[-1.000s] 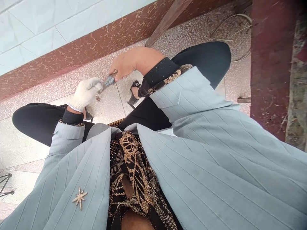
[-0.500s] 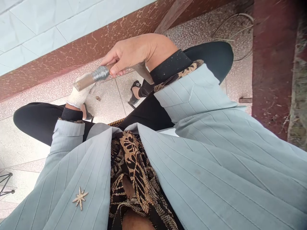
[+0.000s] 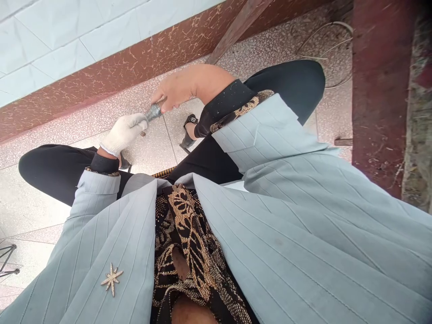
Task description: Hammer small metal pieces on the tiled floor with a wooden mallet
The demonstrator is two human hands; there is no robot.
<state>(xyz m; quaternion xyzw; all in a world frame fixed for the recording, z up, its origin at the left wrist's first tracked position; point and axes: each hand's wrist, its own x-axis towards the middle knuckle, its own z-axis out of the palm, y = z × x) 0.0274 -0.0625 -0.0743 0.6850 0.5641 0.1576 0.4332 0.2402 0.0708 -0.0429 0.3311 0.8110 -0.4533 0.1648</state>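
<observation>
My right hand (image 3: 184, 87), bare, is closed around a tool with a wire-wrapped shaft (image 3: 154, 111). The tool points down and left, and its far end meets my left hand (image 3: 123, 132). That hand wears a white knit glove and is curled low over the speckled floor (image 3: 151, 150), fingers together. Whatever it pinches is hidden under the glove and the tool's tip. A small brown bit (image 3: 143, 133) lies on the floor right beside the glove. Both hands are between my knees, in black trousers.
My grey pinstriped jacket (image 3: 286, 216) fills the lower frame. A black sandal (image 3: 189, 130) sits under my right wrist. A red-brown wall base (image 3: 101, 76) runs behind, with a leaning wooden plank (image 3: 236, 29), loose cables (image 3: 324, 40) and a dark red post (image 3: 378, 90) at right.
Half a second ago my right hand had lifted the tool up clear of the glove; now it has come back down onto the spot at my left hand, as one second ago.
</observation>
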